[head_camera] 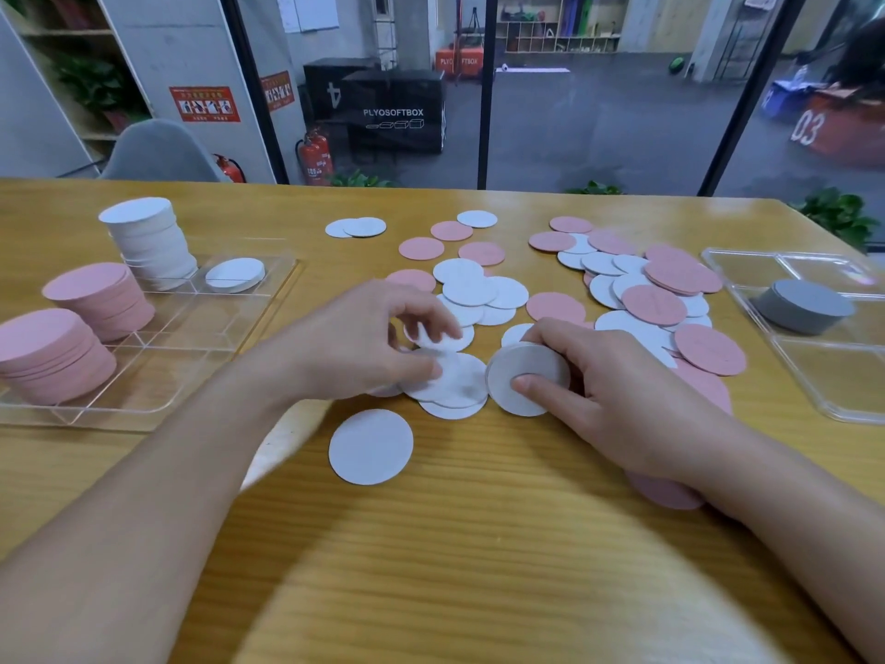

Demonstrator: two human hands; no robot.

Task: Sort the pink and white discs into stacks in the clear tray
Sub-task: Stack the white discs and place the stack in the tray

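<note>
Where the bench (479, 543) fills the view, the holdings run as follows.

Tray (158, 376), clear, divided, far left: two pink stacks (96, 299) in its left compartments, one nearer than the other; a tall white stack (148, 242) at its far side; a short white stack (235, 275) just right of that.

Loose discs (656, 304), pink and white mixed, overlapping, spread over the bench middle to right. One white disc (371, 445) lies alone, near centre.

Left hand (364, 347): fingers curled down onto white discs (450, 383) in the middle heap, thumb and fingertips pinching at them; blurred, so how many it holds I cannot tell.

Right hand (598, 390): fingers and thumb closed round a small pile (529, 378) of white discs, held tilted on edge, thumb pressed on its face.

Second tray (737, 266), clear, far right, holding a grey stack (804, 306).

Chair (158, 153), grey, beyond the bench at left.
</note>
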